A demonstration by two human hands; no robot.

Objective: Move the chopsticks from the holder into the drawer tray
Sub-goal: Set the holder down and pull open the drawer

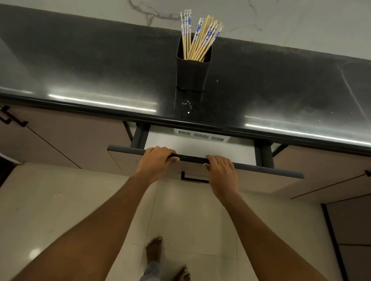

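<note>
A black square holder (192,74) stands on the dark countertop, a little back from its front edge. Several bamboo chopsticks (199,37) with blue-and-white tops stick up out of it. Below the counter a drawer (264,169) is partly pulled out, with a white floor and the edge of a white tray (202,135) showing at its back. My left hand (157,160) and my right hand (220,170) both grip the drawer's top front edge, fingers curled over it. Most of the tray is hidden under the counter.
The dark countertop (87,70) runs the full width, with a marble wall behind it. Closed cabinet fronts with black handles (9,116) flank the drawer. A black drawer handle (194,178) sits between my hands. My bare feet stand on the pale tiled floor (47,208).
</note>
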